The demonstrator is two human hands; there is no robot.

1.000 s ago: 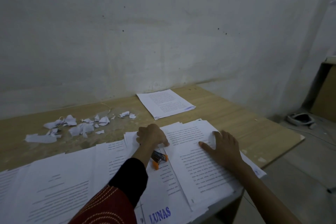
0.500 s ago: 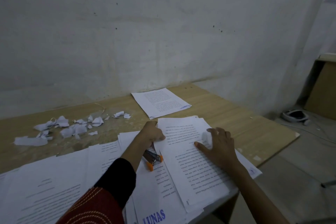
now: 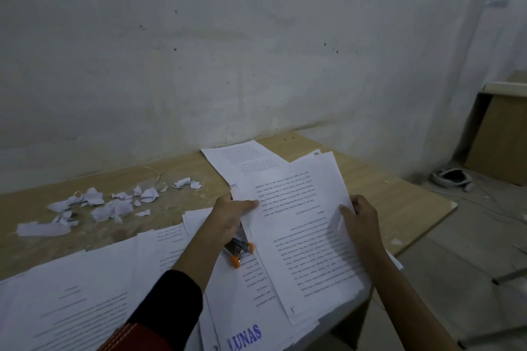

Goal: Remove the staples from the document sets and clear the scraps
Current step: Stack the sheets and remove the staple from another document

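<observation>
Your left hand (image 3: pixel 229 218) pinches the left edge of the set (image 3: pixel 302 239), thumb on top. Your right hand (image 3: pixel 360 222) grips its right edge. The set is tilted above the bench (image 3: pixel 399 196), with its near end low over the other sheets (image 3: pixel 85 293).

The thin, limp pages may fan out or slide apart if either grip slackens, and pulling the edges apart could tear them. The orange-handled remover (image 3: pixel 239 249) lies just beside your left wrist. Torn, crumpled scraps (image 3: pixel 114 205) litter the wood-grain top, far left.
</observation>
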